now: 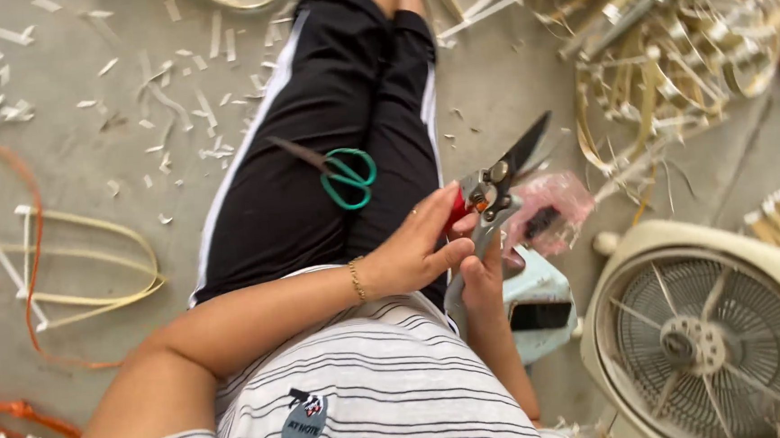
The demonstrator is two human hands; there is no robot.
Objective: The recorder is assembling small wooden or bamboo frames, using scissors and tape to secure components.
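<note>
Both hands meet on the shears, above the lap. Right hand clenched round the lower grey handle; left hand pinching the red-tipped handle, blades parted, pointing up-right. Small scissors with green loops lie left of the shears on the black trousers. Pink plastic bag just right of the shears; fan below-right

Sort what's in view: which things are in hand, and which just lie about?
In hand:
- shears, held by left hand and right hand

Lying about:
- green-handled scissors on the lap
- fan
- strip offcuts
- orange cord
</note>
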